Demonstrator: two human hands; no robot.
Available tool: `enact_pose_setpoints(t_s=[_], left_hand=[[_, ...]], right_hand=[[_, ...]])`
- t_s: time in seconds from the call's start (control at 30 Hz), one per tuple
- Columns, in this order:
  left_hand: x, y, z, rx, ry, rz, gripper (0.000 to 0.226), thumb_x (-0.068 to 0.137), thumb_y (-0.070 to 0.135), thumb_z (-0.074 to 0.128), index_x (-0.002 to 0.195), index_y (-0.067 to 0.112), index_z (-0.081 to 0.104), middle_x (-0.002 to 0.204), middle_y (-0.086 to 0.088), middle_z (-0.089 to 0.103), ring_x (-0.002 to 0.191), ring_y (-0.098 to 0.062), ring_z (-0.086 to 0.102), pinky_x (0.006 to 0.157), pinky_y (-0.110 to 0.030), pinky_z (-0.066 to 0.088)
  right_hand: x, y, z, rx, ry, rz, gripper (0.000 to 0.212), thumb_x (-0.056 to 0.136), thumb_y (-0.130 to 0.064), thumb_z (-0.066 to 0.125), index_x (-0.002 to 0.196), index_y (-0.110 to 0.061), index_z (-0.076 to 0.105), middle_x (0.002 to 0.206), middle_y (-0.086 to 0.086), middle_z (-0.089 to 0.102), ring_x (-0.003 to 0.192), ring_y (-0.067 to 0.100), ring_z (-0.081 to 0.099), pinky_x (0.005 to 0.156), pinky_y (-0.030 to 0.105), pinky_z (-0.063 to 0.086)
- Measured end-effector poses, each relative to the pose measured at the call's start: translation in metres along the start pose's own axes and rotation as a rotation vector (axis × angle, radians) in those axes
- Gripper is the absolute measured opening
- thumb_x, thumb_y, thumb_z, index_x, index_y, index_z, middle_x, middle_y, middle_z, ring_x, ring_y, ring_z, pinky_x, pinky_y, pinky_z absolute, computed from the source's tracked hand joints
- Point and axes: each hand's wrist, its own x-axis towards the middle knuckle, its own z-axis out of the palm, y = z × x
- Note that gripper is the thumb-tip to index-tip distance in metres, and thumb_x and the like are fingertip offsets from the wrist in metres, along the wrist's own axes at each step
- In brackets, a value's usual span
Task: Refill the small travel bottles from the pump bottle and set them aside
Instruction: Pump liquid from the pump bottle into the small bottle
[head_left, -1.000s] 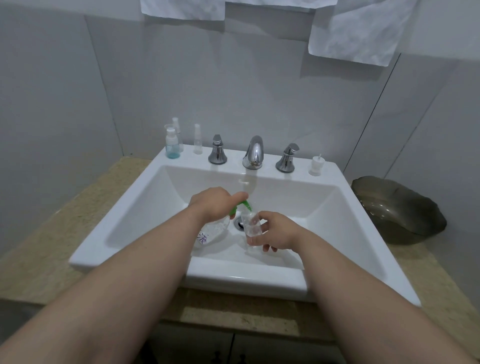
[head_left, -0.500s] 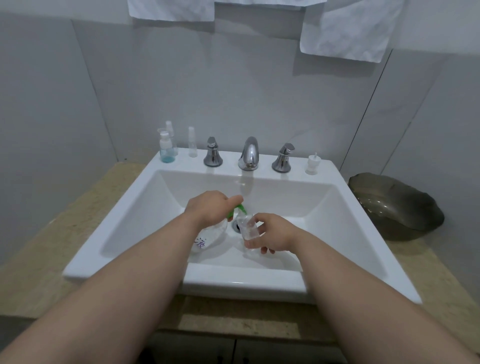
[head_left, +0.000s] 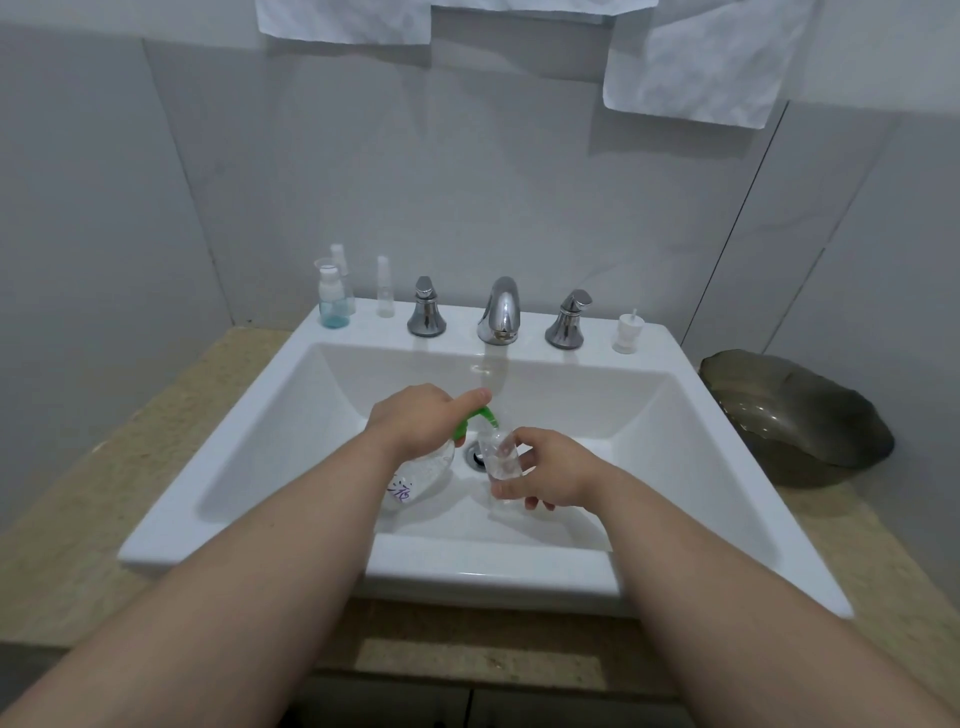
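basin (head_left: 270, 447) sides: free | back ledge (head_left: 670, 338): faucet (head_left: 500, 312), handles (head_left: 426, 314), small bottles (head_left: 329, 301) | right counter (head_left: 852, 525): dark bowl (head_left: 795, 415)

A speckled beige desk (head_left: 171, 447) carries a white sink (head_left: 226, 441) set into it and, at the right, a dark translucent bowl (head_left: 795, 421). On the sink's back ledge stand a chrome faucet (head_left: 500, 312) between two chrome handles (head_left: 426, 309). At the left corner are a small bottle with blue liquid (head_left: 330, 304), a second bottle (head_left: 340, 270) just behind it and a slim clear bottle (head_left: 384, 288). At the right is a white pump top (head_left: 627, 332).

Bare forearms (head_left: 260, 545), bare left hand (head_left: 415, 423), bare right hand (head_left: 553, 478)
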Motion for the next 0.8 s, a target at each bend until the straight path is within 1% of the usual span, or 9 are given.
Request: enact_pose_setpoints(t_s=[0.23,0.37,0.57,0.8], left_hand=[[0.0005,-0.0003,0.0006,-0.020,0.007,-0.011,0.073,0.092,0.076,0.037,0.070,0.018,0.076,0.082,0.002,0.072,0.079,-0.018,0.065,0.079,-0.035,0.044],[0.0005,-0.0001,0.0000,-0.027,0.005,-0.022,0.071,0.091,0.074,0.038,0.069,0.018,0.075,0.077,0.002,0.069,0.078,-0.019,0.064,0.077,-0.035,0.044],[0.0028,-0.0006,0.0007,-0.034,0.009,-0.023,0.069,0.091,0.071,0.038,0.067,0.018,0.075,0.075,0.002,0.069,0.077,-0.020,0.064,0.073,-0.034,0.042],[0.0051,0.0011,0.0013,-0.022,-0.001,-0.029,0.063,0.092,0.063,0.040,0.067,0.017,0.076,0.070,0.003,0.066,0.071,-0.020,0.061,0.069,-0.033,0.042]], right_hand=[[-0.0002,0.0004,-0.0002,0.000,0.006,-0.008,0.044,0.082,-0.023,0.086,0.118,-0.024,0.060,0.103,-0.006,0.074,0.054,0.010,0.062,0.048,0.022,0.042],[-0.0007,-0.0008,-0.0006,-0.013,0.014,-0.016,0.043,0.082,-0.024,0.086,0.117,-0.024,0.060,0.102,-0.007,0.074,0.054,0.009,0.061,0.048,0.020,0.041],[-0.0002,-0.0001,-0.0007,-0.016,0.017,-0.028,0.043,0.082,-0.024,0.086,0.116,-0.024,0.061,0.103,-0.006,0.074,0.053,0.010,0.060,0.045,0.016,0.040],[0.0011,0.0001,-0.0008,-0.036,0.008,-0.022,0.046,0.082,-0.027,0.087,0.118,-0.024,0.060,0.105,-0.006,0.074,0.053,0.009,0.062,0.046,0.017,0.040]])
